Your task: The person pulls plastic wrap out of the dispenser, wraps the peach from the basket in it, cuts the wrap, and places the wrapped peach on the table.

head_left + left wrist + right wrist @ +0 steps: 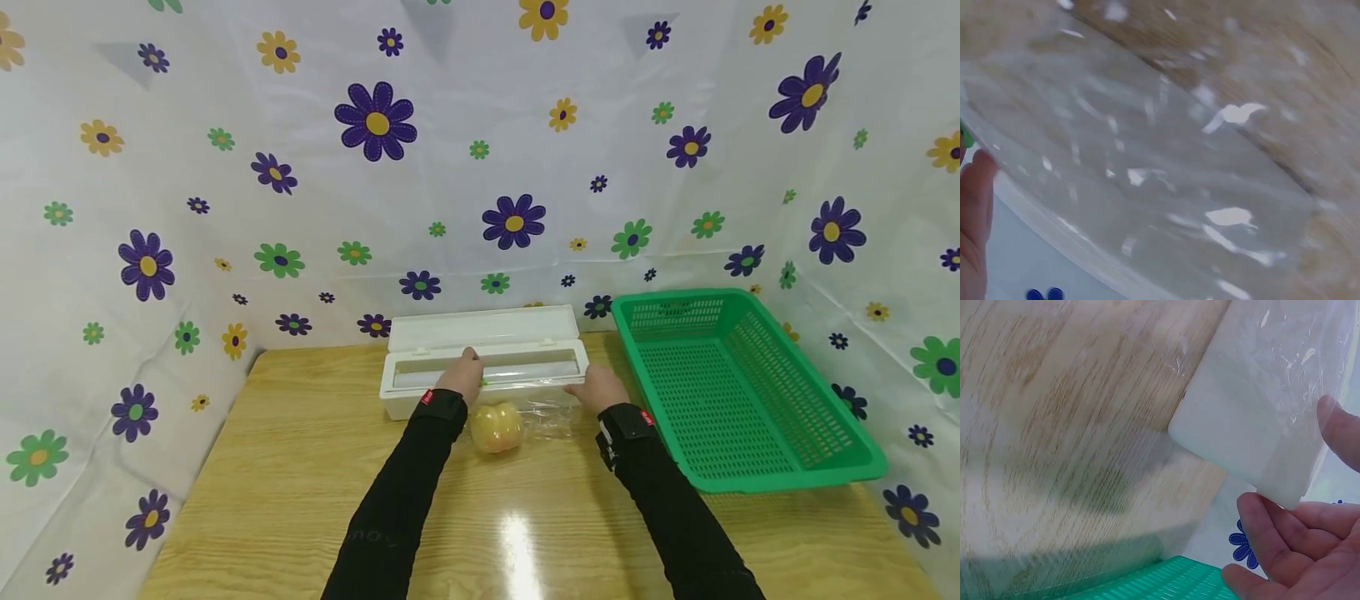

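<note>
Blk sleeves (390, 508) are pointing twd far edge of bench (300, 467), white box (517, 348) lying lengthwise along it. R grip (600, 389) is holding box's R end; L grip (462, 377) is resting mid-box, can't tell if closed, fruit (496, 428) sitting just nearside, closer to L.

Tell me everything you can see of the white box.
The white box looks plastic, long and round-cornered. It sits at the far side of the wooden table, its hinged lid flipped back. Inside is a pale roll; clear film drapes over the front. The right hand touches its right end; whether the left hand touches it is unclear.
</note>
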Demonstrator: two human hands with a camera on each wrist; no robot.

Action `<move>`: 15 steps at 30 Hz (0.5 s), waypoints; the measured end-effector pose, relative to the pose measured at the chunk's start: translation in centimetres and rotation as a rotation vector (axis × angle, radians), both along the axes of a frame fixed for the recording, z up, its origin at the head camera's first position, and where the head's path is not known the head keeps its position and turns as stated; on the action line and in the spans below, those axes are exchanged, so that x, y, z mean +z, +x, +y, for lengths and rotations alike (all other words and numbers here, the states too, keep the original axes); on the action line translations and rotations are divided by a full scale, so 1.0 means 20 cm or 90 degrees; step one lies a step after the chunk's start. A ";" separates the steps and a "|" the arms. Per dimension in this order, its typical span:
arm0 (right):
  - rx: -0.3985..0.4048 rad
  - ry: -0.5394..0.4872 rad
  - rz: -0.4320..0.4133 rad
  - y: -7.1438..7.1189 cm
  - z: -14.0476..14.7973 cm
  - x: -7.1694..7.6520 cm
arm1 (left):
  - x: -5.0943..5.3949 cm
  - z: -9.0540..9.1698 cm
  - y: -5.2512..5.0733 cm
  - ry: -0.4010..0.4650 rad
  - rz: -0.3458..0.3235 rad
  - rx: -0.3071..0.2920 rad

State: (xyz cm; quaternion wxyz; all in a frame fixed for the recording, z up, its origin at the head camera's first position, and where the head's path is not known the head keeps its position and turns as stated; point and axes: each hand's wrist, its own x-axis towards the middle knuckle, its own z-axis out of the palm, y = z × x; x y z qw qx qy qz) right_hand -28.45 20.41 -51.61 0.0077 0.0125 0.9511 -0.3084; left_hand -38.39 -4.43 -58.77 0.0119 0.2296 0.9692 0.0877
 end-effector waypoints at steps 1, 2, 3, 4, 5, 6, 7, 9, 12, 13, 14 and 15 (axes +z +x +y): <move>0.001 0.001 -0.006 0.00 0.00 0.00 | 0.01 -0.03 0.01 0.006 0.001 -0.003; 0.001 0.002 -0.012 0.00 0.00 0.00 | 0.06 -0.04 0.05 0.011 -0.006 0.006; 0.001 0.004 -0.018 -0.01 0.00 0.00 | 0.14 -0.06 0.12 0.013 -0.005 0.016; 0.001 0.004 -0.027 -0.01 0.00 0.00 | 0.14 -0.09 0.13 0.011 0.032 0.012; 0.001 0.007 -0.034 -0.01 0.00 0.00 | 0.24 -0.10 0.20 0.007 0.022 0.029; 0.001 0.007 -0.041 -0.01 0.00 0.00 | 0.30 -0.11 0.25 -0.003 0.044 0.035; 0.003 0.008 -0.048 -0.01 0.00 0.01 | 0.38 -0.10 0.31 -0.016 0.036 0.058; 0.011 0.011 -0.058 0.00 0.00 0.03 | 0.40 -0.13 0.34 -0.035 0.067 0.061; 0.019 0.013 -0.062 0.01 0.00 0.05 | 0.45 -0.16 0.37 -0.030 0.064 0.061; 0.023 0.015 -0.060 0.01 0.00 0.06 | 0.44 -0.18 0.36 -0.017 0.048 0.063; 0.025 0.017 -0.060 0.02 -0.01 0.06 | 0.42 -0.20 0.35 -0.005 0.034 0.062; 0.026 0.018 -0.057 0.02 -0.01 0.06 | 0.40 -0.22 0.34 0.010 0.018 0.063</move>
